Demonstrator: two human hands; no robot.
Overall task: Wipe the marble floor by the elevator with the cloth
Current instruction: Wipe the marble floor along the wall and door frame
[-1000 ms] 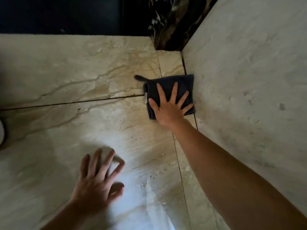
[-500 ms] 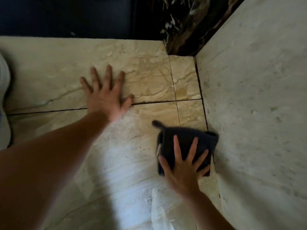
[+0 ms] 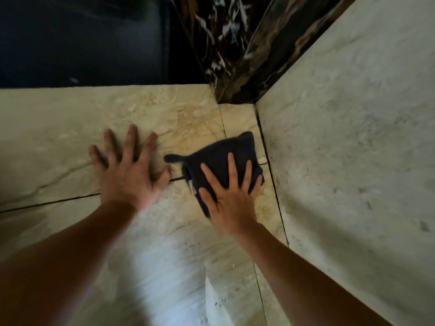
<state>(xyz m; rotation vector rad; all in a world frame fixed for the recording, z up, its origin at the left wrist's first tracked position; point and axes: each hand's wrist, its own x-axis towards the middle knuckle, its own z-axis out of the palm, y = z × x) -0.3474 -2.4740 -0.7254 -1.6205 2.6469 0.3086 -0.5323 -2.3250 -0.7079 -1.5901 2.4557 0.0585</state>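
In the corner where the pale wall [image 3: 353, 137] meets the dark veined marble column [image 3: 237, 55], the marble floor [image 3: 70, 118] spreads in large beige slabs split by thin dark joints. On it, just beside the foot of the wall and across one joint, lies the cloth [image 3: 219, 158], dark, folded into a thick pad, with a small loop sticking out at its left corner. It looks soft, light and limp, likely to bunch or slide under a push, so it is best pinned from above with a broad flat palm rather than pinched at an edge. The right hand [image 3: 229, 194] does just that: fingers spread and flat, pressing the cloth down without closing round it, forearm reaching in from lower right. The left hand [image 3: 129, 170] rests empty, splayed on bare floor near the cloth, seemingly bracing the body.
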